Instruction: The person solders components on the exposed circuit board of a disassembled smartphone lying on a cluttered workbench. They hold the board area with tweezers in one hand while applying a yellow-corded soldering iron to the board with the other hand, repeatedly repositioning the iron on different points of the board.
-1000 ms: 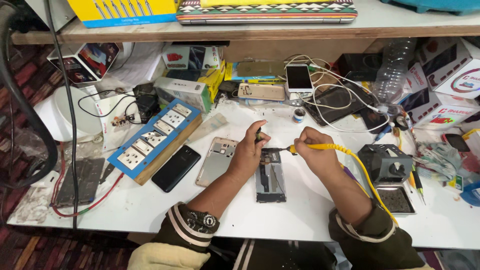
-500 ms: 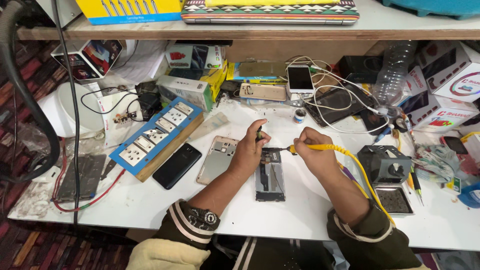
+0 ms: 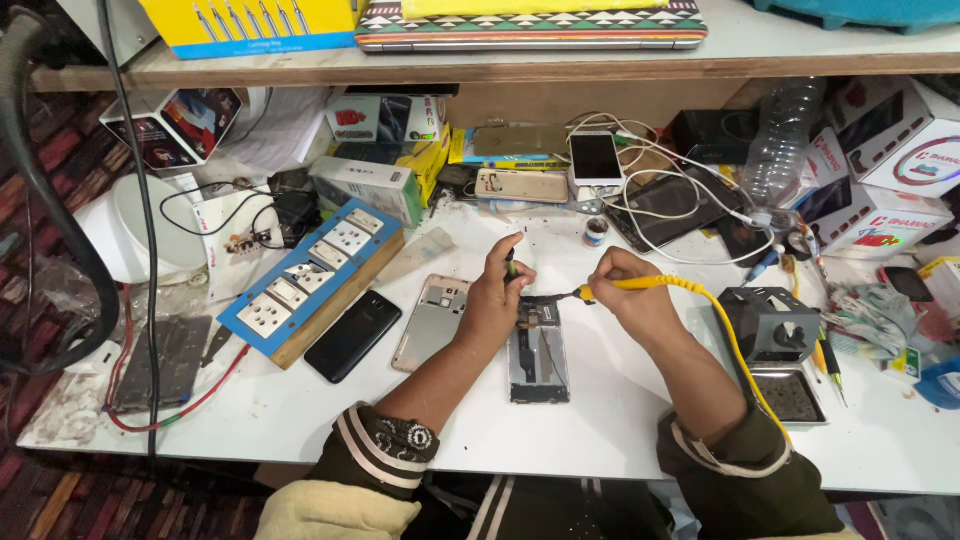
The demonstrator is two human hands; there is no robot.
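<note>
At table centre, opened grey phone chassis (image 3: 539,358) lies flat. Left hand (image 3: 492,305) at 11 o'clock pinches a thin dark tool (image 3: 510,265); right hand (image 3: 627,297) at 1 o'clock grips yellow-handled soldering iron (image 3: 640,284), tip on board.

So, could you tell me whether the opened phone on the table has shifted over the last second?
No. The opened phone lies as before beside the rose-gold back cover, right of the black phone.

A single head-worn view looks steeply down from just above the seated person onto a white workbench (image 3: 620,430), facing the shelf (image 3: 500,65) along the top of the frame. It sits close: forearms enter from the bottom edge, and both hands meet mid-frame.
</note>
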